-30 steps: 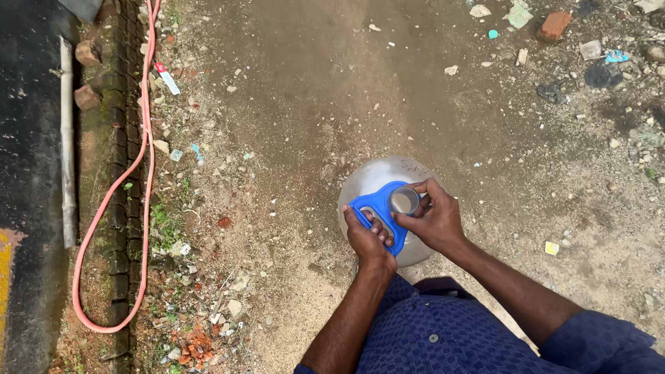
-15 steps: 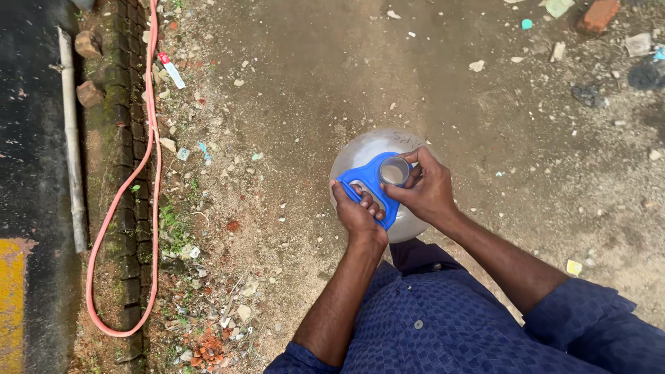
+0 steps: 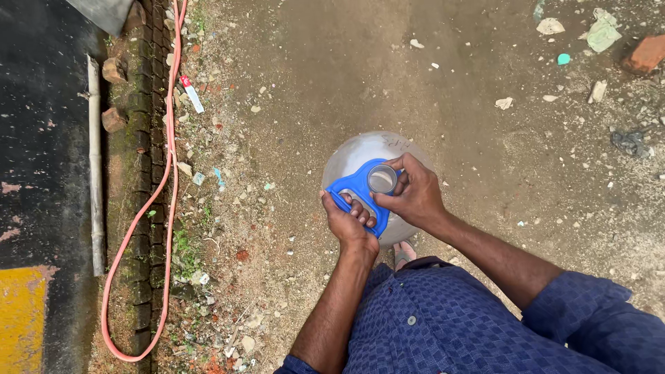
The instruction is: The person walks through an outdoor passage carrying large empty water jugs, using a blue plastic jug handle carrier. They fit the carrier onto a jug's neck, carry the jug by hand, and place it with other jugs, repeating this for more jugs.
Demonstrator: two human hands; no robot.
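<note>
A large clear water jug (image 3: 357, 152) stands upright on the dirt ground in front of me, seen from above. A blue plastic carry handle (image 3: 355, 185) is clamped around its open neck (image 3: 382, 180). My left hand (image 3: 350, 220) grips the near end of the blue handle, fingers through its slot. My right hand (image 3: 414, 194) is wrapped around the jug's neck and the far side of the handle, thumb by the rim. My blue checked shirt fills the bottom of the view.
A pink hose (image 3: 149, 208) runs along a mossy brick edging (image 3: 142, 173) at left, beside a white pipe (image 3: 93, 159) and dark pavement with a yellow patch (image 3: 21, 318). Stones, litter and a brick piece (image 3: 645, 54) lie scattered at the upper right.
The jug and both hands sit a little higher and further right in view as the camera shifted. Both hands keep the same hold.
</note>
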